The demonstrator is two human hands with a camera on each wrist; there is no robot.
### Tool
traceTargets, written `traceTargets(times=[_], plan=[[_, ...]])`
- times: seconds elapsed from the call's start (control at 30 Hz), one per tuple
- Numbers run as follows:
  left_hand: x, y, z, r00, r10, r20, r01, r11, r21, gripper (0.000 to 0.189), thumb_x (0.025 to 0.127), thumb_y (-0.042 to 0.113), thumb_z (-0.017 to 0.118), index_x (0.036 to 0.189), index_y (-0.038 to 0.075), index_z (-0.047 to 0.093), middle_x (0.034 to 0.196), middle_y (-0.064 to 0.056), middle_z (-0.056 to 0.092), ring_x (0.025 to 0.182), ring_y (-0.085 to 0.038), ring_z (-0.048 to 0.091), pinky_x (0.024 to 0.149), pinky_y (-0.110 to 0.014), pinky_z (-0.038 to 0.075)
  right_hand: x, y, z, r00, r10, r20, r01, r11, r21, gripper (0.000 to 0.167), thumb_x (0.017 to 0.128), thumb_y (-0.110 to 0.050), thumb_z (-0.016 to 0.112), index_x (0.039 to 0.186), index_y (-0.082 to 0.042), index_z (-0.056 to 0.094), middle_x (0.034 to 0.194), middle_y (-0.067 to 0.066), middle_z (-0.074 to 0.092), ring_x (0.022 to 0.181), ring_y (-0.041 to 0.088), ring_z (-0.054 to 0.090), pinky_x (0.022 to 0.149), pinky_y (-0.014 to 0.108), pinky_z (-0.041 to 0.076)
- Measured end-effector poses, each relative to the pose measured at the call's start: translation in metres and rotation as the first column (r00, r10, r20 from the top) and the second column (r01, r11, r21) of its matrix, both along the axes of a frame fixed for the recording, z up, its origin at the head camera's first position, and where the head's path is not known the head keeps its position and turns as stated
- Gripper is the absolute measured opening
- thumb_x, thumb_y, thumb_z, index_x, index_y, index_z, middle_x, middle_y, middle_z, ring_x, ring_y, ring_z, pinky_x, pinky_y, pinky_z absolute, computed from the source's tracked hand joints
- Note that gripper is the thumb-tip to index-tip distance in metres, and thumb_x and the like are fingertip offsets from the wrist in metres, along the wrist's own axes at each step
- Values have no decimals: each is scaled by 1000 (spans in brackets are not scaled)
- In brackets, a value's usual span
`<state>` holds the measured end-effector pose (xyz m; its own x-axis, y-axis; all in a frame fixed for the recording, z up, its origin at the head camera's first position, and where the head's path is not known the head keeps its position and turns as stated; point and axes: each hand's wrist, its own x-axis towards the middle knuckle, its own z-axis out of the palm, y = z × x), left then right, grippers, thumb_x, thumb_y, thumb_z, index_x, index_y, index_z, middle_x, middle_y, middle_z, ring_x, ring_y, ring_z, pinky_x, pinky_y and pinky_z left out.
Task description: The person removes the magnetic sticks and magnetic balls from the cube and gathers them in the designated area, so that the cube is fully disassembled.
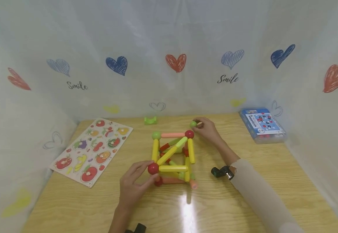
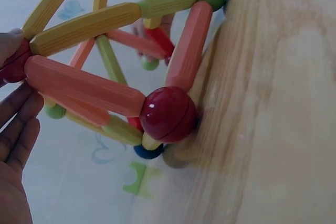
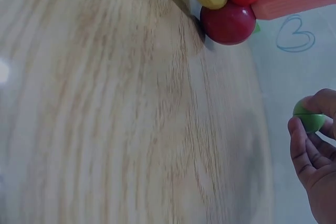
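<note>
A framework of coloured rods and balls (image 1: pixel 173 169) stands on the wooden table, with yellow, salmon, green and red rods joined at the balls. My left hand (image 1: pixel 135 181) pinches a red ball (image 1: pixel 153 168) at its near left top corner between thumb and fingers. At the far right, my right hand (image 1: pixel 208 131) pinches a loose green ball (image 1: pixel 193 124) between thumb and fingertips, just beyond the red corner ball (image 1: pixel 189 134). In the right wrist view the green ball (image 3: pixel 310 115) sits apart from the framework. The far top left corner carries another green ball (image 1: pixel 156 135).
A fruit picture board (image 1: pixel 93 150) lies to the left. At the back right is a blue box (image 1: pixel 262 124) with a printed sheet on top. A small green notched block (image 1: pixel 150 120) stands at the back edge by the white curtain. Wrist cameras sit on both arms.
</note>
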<state>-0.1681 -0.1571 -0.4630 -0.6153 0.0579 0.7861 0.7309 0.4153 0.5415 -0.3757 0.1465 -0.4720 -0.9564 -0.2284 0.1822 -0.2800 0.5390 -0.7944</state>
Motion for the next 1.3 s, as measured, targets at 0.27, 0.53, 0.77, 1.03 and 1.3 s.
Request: traceTargets(times=[0.27,0.53,0.77,1.03,1.3], plan=[[1,-19,9,1000,3,-16,-3,999,-37,50,88,44,73,107,-3,75,101,-12,72,93,-23,70,91,-17,51,-10,-15,-1,999,0,47,-1,1000,11,40,93,-14,70,131,-2,61,130,15,57,105,31,64,81,37,59],[-5,-34,-5,999,0,45,3,998,-66,41,79,30,86,110,5,76,106,-6,73,98,-20,70,91,-18,51,-13,-15,-4,998,-20,52,19,1000,13,40,93,-13,71,131,-3,62,130,15,57,104,31,65,80,39,59],[0,-41,1,998,12,62,-8,998,-65,44,71,13,91,111,2,75,106,-9,73,100,-17,69,91,-17,50,-18,-20,-9,998,1,56,-1,1000,-6,41,93,-12,71,131,-1,61,131,17,55,104,32,66,79,36,59],[6,-42,21,1000,14,25,-13,999,-43,45,88,36,77,109,-3,74,104,-14,73,101,-17,68,92,-18,50,-20,-26,-8,998,-9,59,9,1000,9,40,94,-13,71,131,-2,61,130,16,56,105,32,66,80,37,59],[8,-49,21,997,53,63,-53,999,-11,51,60,-10,88,108,-2,74,104,-14,73,102,-11,68,91,-17,50,-27,-34,-7,998,-6,66,5,1000,25,40,94,-12,70,131,-2,60,130,15,55,105,30,64,84,37,57]])
